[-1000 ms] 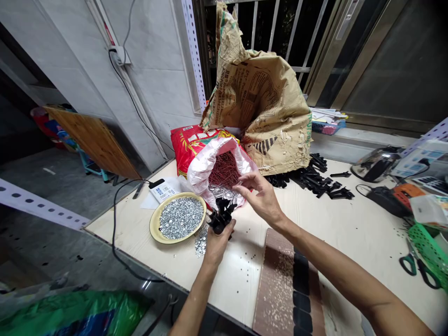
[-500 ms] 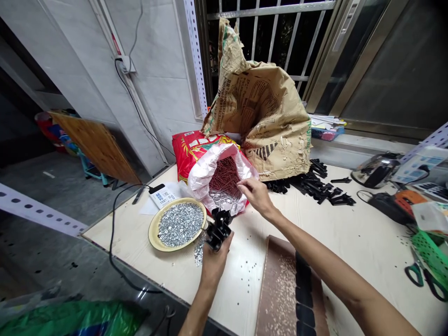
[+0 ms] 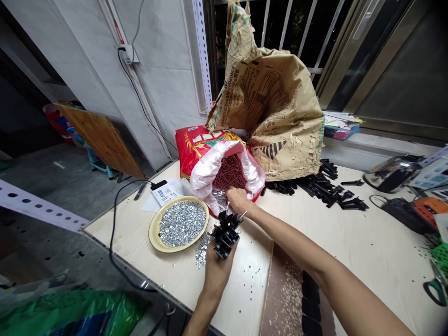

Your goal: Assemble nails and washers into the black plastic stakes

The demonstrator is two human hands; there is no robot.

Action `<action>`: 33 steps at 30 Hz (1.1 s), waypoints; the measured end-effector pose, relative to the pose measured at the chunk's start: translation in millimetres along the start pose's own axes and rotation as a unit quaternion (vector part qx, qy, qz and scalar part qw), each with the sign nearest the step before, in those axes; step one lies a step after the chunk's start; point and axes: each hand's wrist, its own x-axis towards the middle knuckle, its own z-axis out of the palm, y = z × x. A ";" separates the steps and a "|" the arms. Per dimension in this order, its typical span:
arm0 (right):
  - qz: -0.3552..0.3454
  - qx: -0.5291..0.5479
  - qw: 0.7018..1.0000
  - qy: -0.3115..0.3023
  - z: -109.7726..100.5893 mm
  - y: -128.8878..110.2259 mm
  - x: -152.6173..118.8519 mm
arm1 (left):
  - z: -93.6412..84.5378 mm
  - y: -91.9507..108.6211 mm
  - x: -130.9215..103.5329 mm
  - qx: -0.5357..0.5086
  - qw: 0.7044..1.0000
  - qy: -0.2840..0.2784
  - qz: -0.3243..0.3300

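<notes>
My left hand (image 3: pixel 220 261) is closed around a bunch of black plastic parts (image 3: pixel 224 235), with a couple of silver screws standing up out of them. My right hand (image 3: pixel 238 199) reaches into the mouth of a red and white sack (image 3: pixel 203 175), its fingers curled down among the screws; the fingertips are hidden. Reddish-brown screws (image 3: pixel 229 172) fill the sack, with silvery ones near its front lip. Left of my left hand sits a yellow dish (image 3: pixel 153 233) full of small metal washers (image 3: pixel 182 224), and some loose washers (image 3: pixel 202 254) lie beside it.
A torn brown paper sack (image 3: pixel 276 116) stands behind, with black plastic parts (image 3: pixel 325 186) spilling to its right. In front lies a brown board (image 3: pixel 280 298) with a row of black pieces. A kettle (image 3: pixel 392 172), scissors (image 3: pixel 436 287) and a black cable (image 3: pixel 114 233) are around the table.
My right hand has moved from the sack's right rim down into its mouth. My left hand still holds the black parts, and the view has shifted slightly.
</notes>
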 end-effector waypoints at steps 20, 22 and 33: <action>-0.140 0.479 0.832 0.244 -51.3 11.8 -122.4 | 10.4 -0.7 21.3 0.124 0.985 -0.068 0.097; -0.161 0.466 0.832 0.255 -43.0 9.7 -122.5 | 10.0 0.1 19.8 0.139 0.983 -0.059 0.108; -0.194 0.434 0.853 0.215 -23.3 7.7 -121.0 | 9.6 0.6 22.7 0.158 0.979 -0.073 0.109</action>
